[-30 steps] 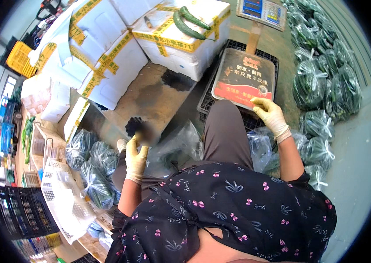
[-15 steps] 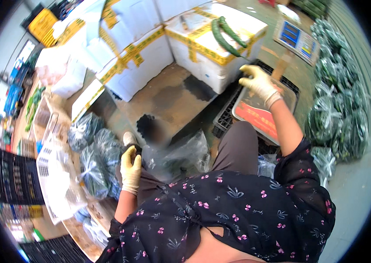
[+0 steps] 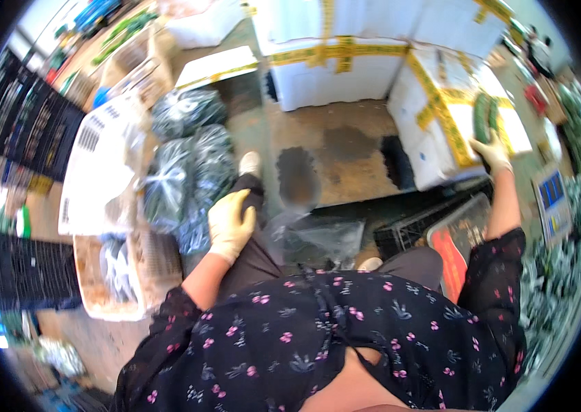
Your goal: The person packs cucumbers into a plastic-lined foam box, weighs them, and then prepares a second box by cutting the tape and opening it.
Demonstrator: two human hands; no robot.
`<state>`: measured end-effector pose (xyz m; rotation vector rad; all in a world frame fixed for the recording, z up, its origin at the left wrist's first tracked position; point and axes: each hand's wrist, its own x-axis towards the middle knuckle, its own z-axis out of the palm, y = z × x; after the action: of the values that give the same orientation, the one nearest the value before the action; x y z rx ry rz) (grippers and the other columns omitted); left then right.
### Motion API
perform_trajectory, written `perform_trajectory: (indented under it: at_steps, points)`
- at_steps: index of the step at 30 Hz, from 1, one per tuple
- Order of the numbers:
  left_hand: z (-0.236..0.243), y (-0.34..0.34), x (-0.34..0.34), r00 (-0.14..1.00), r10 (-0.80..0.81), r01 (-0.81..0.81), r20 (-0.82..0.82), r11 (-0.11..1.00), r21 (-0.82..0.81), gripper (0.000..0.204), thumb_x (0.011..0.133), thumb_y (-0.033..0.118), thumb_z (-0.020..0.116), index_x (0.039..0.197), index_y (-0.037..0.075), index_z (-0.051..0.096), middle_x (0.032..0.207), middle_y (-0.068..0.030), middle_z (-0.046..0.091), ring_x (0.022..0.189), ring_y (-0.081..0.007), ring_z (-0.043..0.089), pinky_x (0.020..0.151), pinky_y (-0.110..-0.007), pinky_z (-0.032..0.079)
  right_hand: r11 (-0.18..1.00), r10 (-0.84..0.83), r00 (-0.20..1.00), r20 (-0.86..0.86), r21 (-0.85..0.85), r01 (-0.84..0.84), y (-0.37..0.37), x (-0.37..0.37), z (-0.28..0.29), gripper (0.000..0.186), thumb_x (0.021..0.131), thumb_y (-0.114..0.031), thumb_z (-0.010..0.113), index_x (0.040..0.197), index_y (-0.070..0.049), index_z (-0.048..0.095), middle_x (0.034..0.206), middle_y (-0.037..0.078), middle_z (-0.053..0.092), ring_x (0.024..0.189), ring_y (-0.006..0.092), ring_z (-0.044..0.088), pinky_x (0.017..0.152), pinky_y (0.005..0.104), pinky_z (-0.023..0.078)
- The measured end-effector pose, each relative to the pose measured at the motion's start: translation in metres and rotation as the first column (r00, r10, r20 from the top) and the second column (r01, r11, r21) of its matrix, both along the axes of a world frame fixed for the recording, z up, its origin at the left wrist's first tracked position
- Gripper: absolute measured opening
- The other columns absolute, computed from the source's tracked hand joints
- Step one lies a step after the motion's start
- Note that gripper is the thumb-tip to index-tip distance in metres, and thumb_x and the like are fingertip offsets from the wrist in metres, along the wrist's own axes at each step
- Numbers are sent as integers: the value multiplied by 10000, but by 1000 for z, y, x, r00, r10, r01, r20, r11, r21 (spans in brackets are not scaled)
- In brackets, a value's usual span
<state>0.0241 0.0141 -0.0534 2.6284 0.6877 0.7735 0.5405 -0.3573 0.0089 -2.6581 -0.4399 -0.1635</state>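
Note:
My gloved right hand (image 3: 493,152) reaches to the white foam box (image 3: 421,147) at the right, its fingers wrapped on the lower end of two long cucumbers (image 3: 484,115) lying on the taped lid. My gloved left hand (image 3: 230,225) rests by my left thigh, fingers loosely curved with the thumb apart, holding nothing. Beside it lie knotted plastic bags of dark green produce (image 3: 170,175). A loose clear bag (image 3: 324,240) lies between my legs.
Stacked foam boxes (image 3: 335,75) stand behind a stained board (image 3: 345,178). Scale display (image 3: 552,206) and bagged produce (image 3: 568,268) are right; white plastic baskets (image 3: 108,275) and black crates (image 3: 26,268) left. A person (image 3: 541,51) is in the far right background.
The view has swung round, shifting the boxes and scale rightward. My right hand has gone from above the scale to the cucumbers and closed on them; my left hand stays low by my leg.

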Motion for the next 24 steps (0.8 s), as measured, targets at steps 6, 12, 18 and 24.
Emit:
perform_trajectory:
  at_steps: [6,12,18,24]
  points:
    - [3,3,20,998,-55,54,-31,998,-15,302,726,170,616,1009,64,593,918,-148,621,856,-328,588,770,-426,457,662,199,964,-175,749,-1,-61,10,-27,471,782,-173,645,1221,-37,543,1074,79,602,918,146,574,774,260,457]
    - [-9,8,2,998,-51,51,-31,999,9,316,740,157,605,1027,25,603,936,-171,631,872,-340,599,798,-413,467,441,177,927,-332,868,226,-26,-159,22,295,853,-241,593,1089,-67,561,761,-1,585,594,73,530,518,204,425]
    - [-13,6,-6,994,-36,37,-105,999,12,336,746,149,605,1066,45,596,985,-150,622,887,-321,591,793,-394,466,358,105,945,-311,898,256,-94,-263,-4,508,806,-148,646,1269,-18,482,888,41,603,629,103,551,584,232,441]
    - [-24,8,-7,994,-63,65,-85,998,20,350,771,125,600,1110,40,588,1023,-148,619,924,-297,599,846,-369,461,463,-196,919,-343,794,395,-149,-299,-45,589,764,-62,682,1310,-35,462,1021,29,602,835,102,546,769,212,451]
